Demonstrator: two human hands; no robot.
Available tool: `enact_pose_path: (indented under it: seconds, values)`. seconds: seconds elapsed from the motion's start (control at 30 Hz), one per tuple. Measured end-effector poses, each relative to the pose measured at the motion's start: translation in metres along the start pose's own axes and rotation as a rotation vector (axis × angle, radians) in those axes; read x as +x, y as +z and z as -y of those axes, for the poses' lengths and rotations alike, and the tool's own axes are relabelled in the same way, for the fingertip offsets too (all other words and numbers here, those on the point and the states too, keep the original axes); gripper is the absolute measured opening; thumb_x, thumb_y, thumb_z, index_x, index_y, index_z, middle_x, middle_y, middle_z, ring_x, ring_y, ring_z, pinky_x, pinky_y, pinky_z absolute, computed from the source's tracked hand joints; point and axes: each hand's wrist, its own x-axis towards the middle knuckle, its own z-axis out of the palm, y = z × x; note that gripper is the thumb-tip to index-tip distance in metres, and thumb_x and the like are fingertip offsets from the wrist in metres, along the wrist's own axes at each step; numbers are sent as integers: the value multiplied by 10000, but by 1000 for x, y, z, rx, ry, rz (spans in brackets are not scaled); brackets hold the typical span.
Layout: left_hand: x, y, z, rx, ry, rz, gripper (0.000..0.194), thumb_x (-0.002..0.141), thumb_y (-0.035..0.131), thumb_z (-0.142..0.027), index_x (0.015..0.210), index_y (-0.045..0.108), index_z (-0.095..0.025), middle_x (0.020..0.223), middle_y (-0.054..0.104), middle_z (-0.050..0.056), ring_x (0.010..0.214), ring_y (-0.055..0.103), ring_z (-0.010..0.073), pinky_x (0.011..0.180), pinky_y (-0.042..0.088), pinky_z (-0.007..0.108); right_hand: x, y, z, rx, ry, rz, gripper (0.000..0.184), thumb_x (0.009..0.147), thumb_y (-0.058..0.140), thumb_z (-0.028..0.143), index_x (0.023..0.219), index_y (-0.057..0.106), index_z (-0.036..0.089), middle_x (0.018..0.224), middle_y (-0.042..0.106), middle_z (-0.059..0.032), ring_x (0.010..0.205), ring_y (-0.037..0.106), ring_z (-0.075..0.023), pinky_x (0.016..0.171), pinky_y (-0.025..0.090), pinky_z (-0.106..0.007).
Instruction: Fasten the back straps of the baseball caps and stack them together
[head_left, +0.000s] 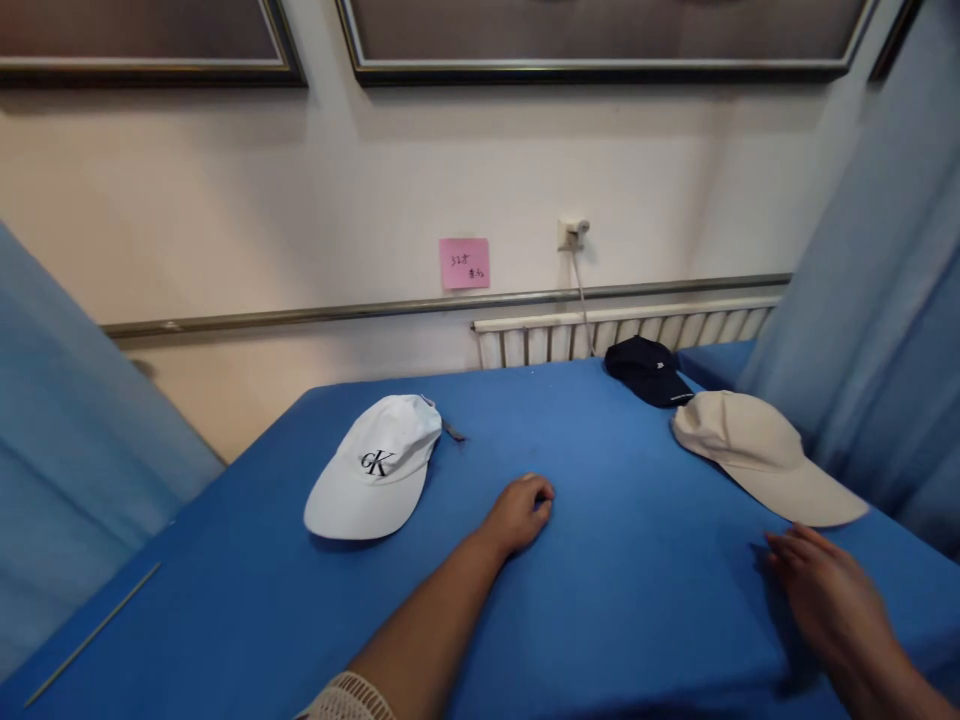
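Note:
My left hand (520, 513) rests on the blue table cover, its fingers curled in loosely with nothing visible in them. To its left lies a white baseball cap (386, 465) with black letters on the front, brim toward me and a strap end sticking out behind. My right hand (821, 585), slightly blurred, hovers over the right part of the table with its fingers loosely extended and nothing seen in them. Just beyond it sits a beige cap (742, 440), brim pointing right. A dark navy cap (646, 370) lies behind the beige one, at the far edge.
The blue-covered table (600, 600) stands by a wall with a metal rail (337, 313) and a white radiator (517, 345). A thin stick (94, 635) lies at the left edge. Blue curtains (67, 450) hang on both sides. A pink note (464, 263) and a plugged socket (571, 235) are on the wall.

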Motion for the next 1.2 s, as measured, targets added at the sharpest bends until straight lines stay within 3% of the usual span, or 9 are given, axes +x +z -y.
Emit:
enact_pose_path:
  seconds: [0.1, 0.2, 0.4, 0.53, 0.7, 0.83, 1.0, 1.1, 1.2]
  values:
    - [-1, -11, 3, 43, -63, -135, 188, 806, 499, -141, 951, 613, -177, 929, 643, 47, 833, 597, 165, 797, 474, 293, -28, 68, 11, -90, 142, 96, 416, 539, 749, 266, 939, 639, 244, 884, 664, -12, 734, 648, -151, 544, 511, -217]
    - [-5, -42, 11, 176, -115, -474, 232, 830, 503, -149, 1043, 589, -177, 1044, 636, 83, 966, 594, 204, 889, 459, 343, -45, 146, 15, -191, 90, 340, 394, 615, 694, 274, 1001, 639, 215, 967, 671, -46, 782, 655, -175, 591, 505, -248]
    - [-36, -117, 32, 677, -413, -958, 384, 821, 599, -273, 1178, 547, -139, 1295, 524, 170, 1185, 456, 340, 993, 336, 470, -60, 253, -28, -344, 13, 707, 230, 722, 502, 174, 934, 590, 193, 755, 645, -29, 639, 621, -148, 558, 455, -245]
    - [-51, -131, 47, 791, -629, -899, 354, 803, 616, -309, 1123, 587, -160, 1249, 567, 147, 1117, 471, 347, 922, 342, 464, -58, 259, -66, -442, -66, 852, 151, 745, 493, 155, 850, 592, 200, 675, 615, 6, 598, 593, -130, 584, 442, -243]
    - [-51, -132, 56, 820, -647, -827, 186, 882, 502, -274, 937, 649, -174, 999, 667, 112, 957, 538, 305, 879, 328, 454, -50, 245, -80, -430, -120, 1028, 144, 763, 512, 170, 865, 606, 211, 717, 635, 10, 655, 607, -122, 647, 452, -245]
    - [-48, -135, 46, 805, -441, -994, 197, 916, 488, -282, 961, 651, -181, 964, 687, 97, 934, 556, 274, 922, 329, 459, -53, 248, -76, -321, -38, 974, 103, 745, 533, 211, 818, 606, 205, 690, 627, 14, 594, 599, -121, 593, 444, -243]
    - [-44, -126, 7, 719, 75, -1120, 128, 863, 587, -181, 965, 659, -210, 1011, 646, 78, 965, 570, 216, 918, 404, 397, -46, 253, -63, -144, 53, 706, 169, 694, 637, 248, 854, 634, 195, 655, 629, 7, 568, 583, -133, 516, 430, -231]
    - [-37, -107, -11, 661, 277, -1003, 251, 817, 625, -114, 1027, 665, -247, 1007, 601, 59, 907, 572, 174, 814, 469, 309, -18, 247, -48, 80, 183, 478, 163, 710, 654, 243, 864, 624, 197, 768, 666, -16, 656, 622, -138, 532, 463, -219]
    - [-23, -87, -8, 599, 260, -790, 243, 861, 560, -109, 1051, 661, -222, 1023, 589, 67, 843, 588, 140, 742, 498, 248, 19, 237, -33, 230, 397, 434, 39, 777, 553, 216, 760, 579, 193, 723, 663, -27, 622, 617, -127, 548, 498, -220]
